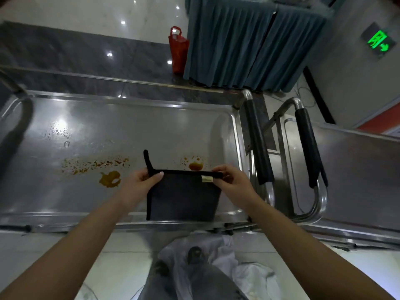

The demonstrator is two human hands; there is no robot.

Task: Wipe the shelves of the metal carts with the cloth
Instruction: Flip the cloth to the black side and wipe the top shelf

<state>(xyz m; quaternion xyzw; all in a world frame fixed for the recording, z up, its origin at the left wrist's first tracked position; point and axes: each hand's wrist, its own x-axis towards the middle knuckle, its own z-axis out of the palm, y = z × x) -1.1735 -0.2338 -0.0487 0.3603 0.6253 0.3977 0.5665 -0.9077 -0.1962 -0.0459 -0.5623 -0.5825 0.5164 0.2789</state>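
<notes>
Cloth (184, 198): one, dark, held stretched above the near shelf edge.
Hands: left (141, 182) and right (231, 180), each pinching one top corner.
Carts: two, side by side.
Shelf (134, 131): two orange stains (110, 179) are seen.

Both forearms are seen bare, with no sleeves, watch or jewellery in view. The nails on the left hand (141, 180) are kept short and pale; the right hand (232, 180) is ungloved too. Grey trousers and a whitish top are worn below.
</notes>
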